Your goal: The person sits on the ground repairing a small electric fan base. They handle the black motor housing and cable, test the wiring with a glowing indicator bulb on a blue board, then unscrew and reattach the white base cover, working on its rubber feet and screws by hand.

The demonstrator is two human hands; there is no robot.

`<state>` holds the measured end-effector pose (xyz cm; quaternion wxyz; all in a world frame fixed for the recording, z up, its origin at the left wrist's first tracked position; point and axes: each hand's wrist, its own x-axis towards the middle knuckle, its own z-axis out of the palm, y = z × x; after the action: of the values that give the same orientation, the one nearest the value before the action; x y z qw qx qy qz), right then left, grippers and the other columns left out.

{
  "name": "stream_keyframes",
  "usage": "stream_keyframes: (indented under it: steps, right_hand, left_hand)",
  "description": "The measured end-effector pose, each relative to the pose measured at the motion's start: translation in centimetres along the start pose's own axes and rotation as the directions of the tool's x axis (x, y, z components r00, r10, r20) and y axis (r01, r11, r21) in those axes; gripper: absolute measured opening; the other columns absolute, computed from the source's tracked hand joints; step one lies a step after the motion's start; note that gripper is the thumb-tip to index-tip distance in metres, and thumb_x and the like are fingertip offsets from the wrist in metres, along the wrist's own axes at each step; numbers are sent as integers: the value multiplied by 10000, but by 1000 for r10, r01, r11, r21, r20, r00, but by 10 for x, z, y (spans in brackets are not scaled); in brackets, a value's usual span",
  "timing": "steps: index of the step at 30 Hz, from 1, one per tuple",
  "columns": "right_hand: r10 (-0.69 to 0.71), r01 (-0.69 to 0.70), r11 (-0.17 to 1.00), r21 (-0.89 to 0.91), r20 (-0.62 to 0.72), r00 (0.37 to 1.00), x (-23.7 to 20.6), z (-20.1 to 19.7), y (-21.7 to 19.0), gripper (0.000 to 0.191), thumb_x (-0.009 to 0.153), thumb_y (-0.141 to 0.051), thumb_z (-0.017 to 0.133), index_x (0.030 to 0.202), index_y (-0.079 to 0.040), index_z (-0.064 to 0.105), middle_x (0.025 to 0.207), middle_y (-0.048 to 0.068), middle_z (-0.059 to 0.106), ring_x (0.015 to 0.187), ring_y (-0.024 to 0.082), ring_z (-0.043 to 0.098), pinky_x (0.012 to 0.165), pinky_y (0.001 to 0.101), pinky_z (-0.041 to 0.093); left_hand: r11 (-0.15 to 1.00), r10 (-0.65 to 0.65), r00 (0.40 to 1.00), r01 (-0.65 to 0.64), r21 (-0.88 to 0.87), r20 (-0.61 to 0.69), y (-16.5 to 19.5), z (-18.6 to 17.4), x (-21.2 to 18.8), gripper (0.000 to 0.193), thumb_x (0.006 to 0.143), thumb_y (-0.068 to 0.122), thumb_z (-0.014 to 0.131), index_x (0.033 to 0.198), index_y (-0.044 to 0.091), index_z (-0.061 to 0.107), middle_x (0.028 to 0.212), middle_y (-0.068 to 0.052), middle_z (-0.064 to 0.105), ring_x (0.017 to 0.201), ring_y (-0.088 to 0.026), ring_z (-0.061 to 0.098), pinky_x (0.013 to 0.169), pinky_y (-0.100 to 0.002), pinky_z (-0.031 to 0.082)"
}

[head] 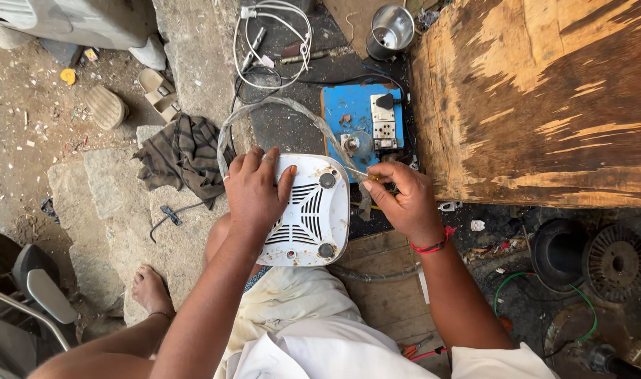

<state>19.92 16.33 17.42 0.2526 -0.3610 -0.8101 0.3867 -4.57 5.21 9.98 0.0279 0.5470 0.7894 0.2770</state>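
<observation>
Filling the upper right of the view, a big worn wooden slab (545,98) stands just to the right of the white appliance base (313,210), which serves as the landmark for everything else. Left of the base run rough grey stone blocks (124,203), and on them, just up and left of the base, lies a crumpled dark striped cloth (183,154). Below the base a pale cloth (292,309) covers the person's lap. The base itself is a rounded white plastic shell lying underside up on the person's knee, showing curved vent slots and round grey feet at its corners. Just above it sits a blue switchboard (359,119) with a white socket and a black plug, and a clear plastic tube (292,112) arches over the base's top edge. Farther above lies a coil of white cable (275,42), and beside that a small steel jar (391,28). Well to the right of the base, low down, rest a black round cap (559,249) and a rusty ribbed disc (619,260).

The left hand (254,193) lies spread flat over the base's left half, fingers curled over its top edge, pressing it down. The right hand (405,200), just right of the base, is closed around a thin screwdriver (359,173) whose shaft points at the base's upper right corner. A red thread band (433,245) circles that wrist.
</observation>
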Motion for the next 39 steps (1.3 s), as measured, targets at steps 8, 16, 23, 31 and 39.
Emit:
stream_keyframes:
  steps: [8,16,23,31,39]
  right_hand:
    - [55,-55,998,-9,33,998,-9,2,-13,185,922,-105,776,1064,-16,699,951,109,779,845,175,781,698,294,595]
    - [58,-53,996,-78,65,996,-4,-2,-23,205,906,-108,783,1064,-7,702,924,120,770,820,179,780,671,305,595]
    - [36,-23,991,-131,94,995,-10,-10,-27,182,901,-99,784,1051,-24,713,932,107,765,806,196,764,681,310,589]
    - [-37,57,985,-160,122,992,-18,-14,-24,175,897,-109,776,1041,-28,718,989,122,763,877,249,764,717,339,600]
    - [-108,130,960,-250,99,989,-24,-11,-24,151,876,-100,781,1005,-47,721,973,111,759,875,279,751,716,362,596]
  left_hand:
    - [1000,-10,998,8,18,69,-1,0,-8,501,951,440,687,1300,80,696,1284,-189,643,1191,-383,571,953,-518,459]
    - [1000,27,998,-28,6,51,15,-10,-17,528,946,454,680,1313,74,680,1302,-199,628,1199,-385,556,969,-520,430]
    - [998,27,998,-29,47,49,32,-17,-24,543,953,468,666,1310,59,674,1287,-193,619,1204,-380,541,968,-539,416]
    - [998,16,999,-19,66,47,41,-16,-28,549,957,469,659,1325,61,668,1295,-188,610,1209,-377,536,975,-555,413]
    - [993,24,999,-29,111,47,48,-14,-34,547,966,477,645,1332,70,663,1297,-194,609,1219,-390,533,976,-561,416]
